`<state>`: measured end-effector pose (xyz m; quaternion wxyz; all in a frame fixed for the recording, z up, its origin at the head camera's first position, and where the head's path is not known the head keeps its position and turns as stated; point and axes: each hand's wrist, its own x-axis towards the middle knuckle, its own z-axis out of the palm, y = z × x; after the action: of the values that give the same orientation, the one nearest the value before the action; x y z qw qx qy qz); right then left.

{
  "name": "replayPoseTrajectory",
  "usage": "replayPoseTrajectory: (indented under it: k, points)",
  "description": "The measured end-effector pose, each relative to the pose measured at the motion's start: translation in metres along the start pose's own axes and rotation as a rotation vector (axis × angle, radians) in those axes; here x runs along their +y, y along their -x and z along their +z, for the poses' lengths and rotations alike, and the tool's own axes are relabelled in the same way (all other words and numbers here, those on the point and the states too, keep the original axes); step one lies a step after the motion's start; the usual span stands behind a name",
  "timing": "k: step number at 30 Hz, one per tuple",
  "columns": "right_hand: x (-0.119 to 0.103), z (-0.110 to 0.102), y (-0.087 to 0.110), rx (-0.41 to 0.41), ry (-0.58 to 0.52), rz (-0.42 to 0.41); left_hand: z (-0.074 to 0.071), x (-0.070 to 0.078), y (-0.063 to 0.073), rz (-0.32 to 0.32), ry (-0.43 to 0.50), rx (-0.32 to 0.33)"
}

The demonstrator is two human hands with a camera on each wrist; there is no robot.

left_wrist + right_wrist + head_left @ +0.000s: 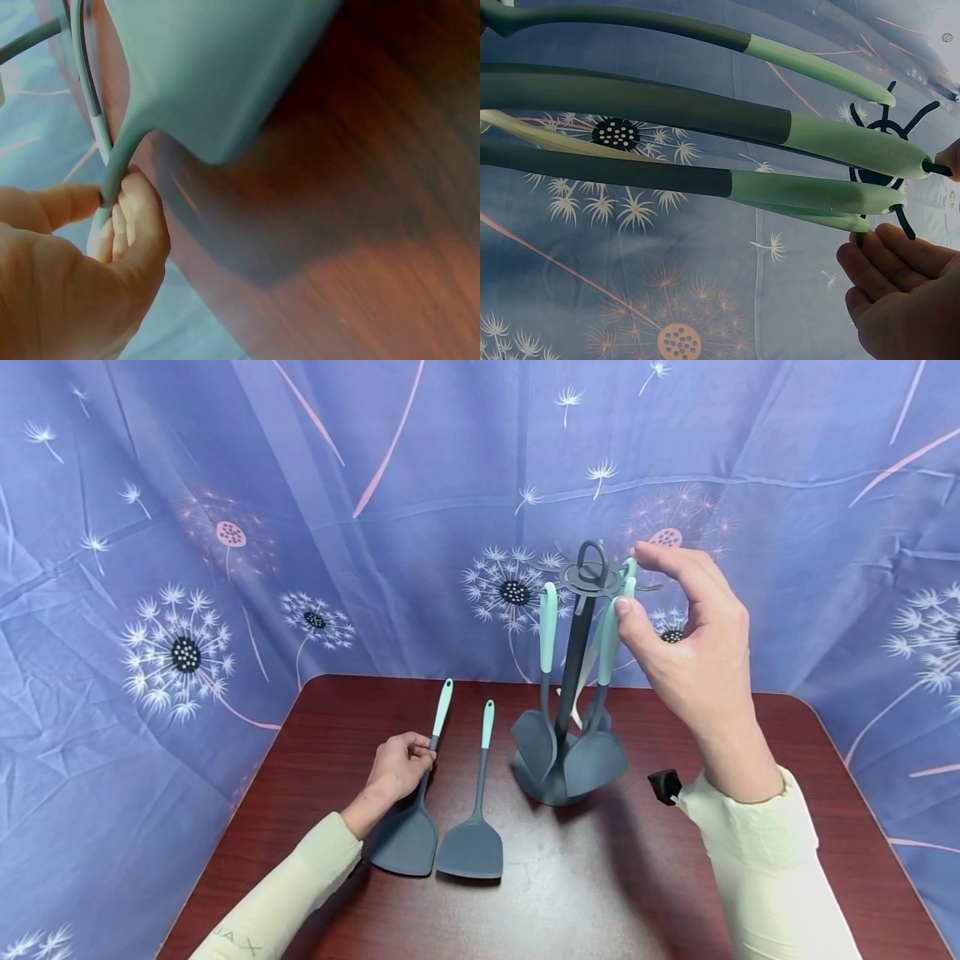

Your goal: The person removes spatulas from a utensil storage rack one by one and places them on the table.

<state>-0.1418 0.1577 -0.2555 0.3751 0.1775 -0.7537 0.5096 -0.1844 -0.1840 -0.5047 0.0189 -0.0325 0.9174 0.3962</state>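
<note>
My left hand [397, 768] pinches a turner [408, 847] by its dark stem, just below the mint handle. In the left wrist view, the grey blade [217, 67] is tilted above the tabletop and casts a shadow. A second turner [472, 852] lies beside it. My right hand [701, 639] is at the top of a dark utensil stand [576, 660], thumb and fingers spread apart around its hooks. In the right wrist view, the thumb is by one hook tip and the fingers [885, 259] are by another. Several mint-handled utensils [855, 142] hang there.
The stand's round base [551, 793] rests on the brown wooden table [570, 893]. A small black object [664, 787] is near the right sleeve. A blue dandelion-print curtain [420, 568] hangs behind the table and along its sides.
</note>
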Motion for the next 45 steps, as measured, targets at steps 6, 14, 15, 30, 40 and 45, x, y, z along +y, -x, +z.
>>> replayPoseTrajectory:
  k: [6, 14, 15, 30, 40, 45]
  points:
    - [0.0000, -0.0002, 0.0004, 0.000, 0.002, 0.000, -0.0015, -0.0010, -0.0024, -0.029, -0.022, -0.048]
    - [-0.0004, -0.0005, -0.0002, 0.000, 0.002, 0.001, -0.0006, -0.0006, -0.0033, -0.032, -0.065, -0.081]
    - [-0.0005, -0.0007, -0.0003, -0.001, 0.005, 0.000, -0.0004, -0.0008, -0.0035, -0.029, -0.074, -0.082]
    - [0.0004, -0.0011, -0.0005, -0.003, 0.009, -0.003, 0.0036, -0.0022, -0.0040, -0.023, -0.142, -0.092]
    - [-0.0026, -0.0007, 0.0000, -0.001, 0.005, -0.002, 0.0039, -0.0037, -0.0043, -0.029, -0.166, -0.089]
    - [-0.0022, -0.0005, 0.0006, -0.003, 0.002, -0.002, 0.0037, -0.0046, -0.0031, -0.035, -0.162, -0.091]
